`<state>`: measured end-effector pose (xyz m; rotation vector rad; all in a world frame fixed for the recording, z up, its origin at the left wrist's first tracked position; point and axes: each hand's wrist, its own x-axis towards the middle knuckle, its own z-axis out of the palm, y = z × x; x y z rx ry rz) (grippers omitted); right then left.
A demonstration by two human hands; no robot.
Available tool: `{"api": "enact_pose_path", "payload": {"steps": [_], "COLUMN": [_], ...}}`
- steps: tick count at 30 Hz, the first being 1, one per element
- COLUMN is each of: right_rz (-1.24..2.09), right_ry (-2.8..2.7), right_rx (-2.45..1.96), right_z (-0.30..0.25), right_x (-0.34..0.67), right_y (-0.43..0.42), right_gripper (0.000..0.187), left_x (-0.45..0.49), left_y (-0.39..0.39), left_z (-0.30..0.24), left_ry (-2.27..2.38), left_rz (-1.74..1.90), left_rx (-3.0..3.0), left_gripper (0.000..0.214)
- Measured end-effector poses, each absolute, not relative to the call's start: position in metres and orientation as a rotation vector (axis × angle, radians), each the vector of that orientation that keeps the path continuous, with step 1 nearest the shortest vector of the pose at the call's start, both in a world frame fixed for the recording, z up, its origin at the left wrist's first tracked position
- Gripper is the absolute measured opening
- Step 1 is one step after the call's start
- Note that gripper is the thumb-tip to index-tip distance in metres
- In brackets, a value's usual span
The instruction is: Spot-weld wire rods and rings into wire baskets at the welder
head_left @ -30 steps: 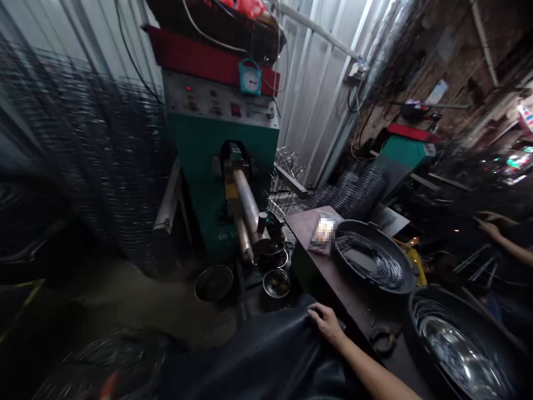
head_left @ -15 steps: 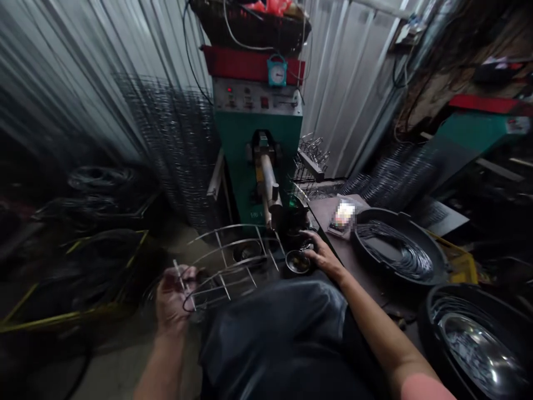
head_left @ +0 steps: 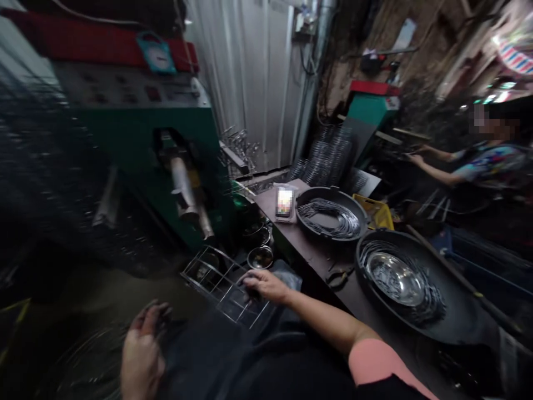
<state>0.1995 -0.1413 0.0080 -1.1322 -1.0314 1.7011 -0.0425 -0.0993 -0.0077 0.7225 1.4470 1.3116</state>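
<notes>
My right hand (head_left: 266,286) is closed on the right part of a wire rack (head_left: 216,278), a bent grid of thin metal rods. The rack is tilted over my dark apron (head_left: 216,355), its far end just below the arm of a green machine (head_left: 183,189). My left hand (head_left: 145,347) is at the lower left, away from the rack, fingers loosely bent and open with no object visible in them. Close beyond my right hand is a small metal bowl (head_left: 260,258) with small things inside that are too blurred to name.
On the bench (head_left: 306,250) at the right are a black tray of wire rings (head_left: 331,214), a second tray holding a shiny metal bowl (head_left: 395,279), and pliers (head_left: 339,278). Stacked wire goods (head_left: 325,155) stand behind. A co-worker (head_left: 478,161) is at the far right.
The view has swung right, bringing the co-worker into sight. My left hand has come off the wire rack. My right hand has moved from the small bowl onto the rack.
</notes>
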Motion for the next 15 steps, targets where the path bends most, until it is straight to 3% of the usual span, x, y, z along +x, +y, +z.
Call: {"api": "enact_pose_path", "payload": {"steps": [4,8,12,15], "right_rz": [1.65,1.62,1.524,1.117], "right_ry": [-1.008,-0.996,-1.387,-1.647], "right_rx": [-1.062,-1.068,-1.155,-1.333], "right_z": [-0.018,-0.043,-0.041,-0.028], "right_x": [0.184,0.184,0.219,0.274], "right_y": [-0.137,-0.142,-0.138,-0.111], "right_gripper": [0.026,0.031,0.038,0.065], "left_x": [0.002,0.033,0.037,0.018], "left_y": [-0.12,-0.123,-0.12,-0.11], "left_z": [0.002,0.005,-0.002,-0.017], "left_ry": [1.329,1.359,1.334,1.341], "left_rz": [1.047,1.018,1.003,1.05], "left_rx": [0.853,0.862,0.924,0.84], "left_gripper": [0.051,0.069,0.061,0.058]}}
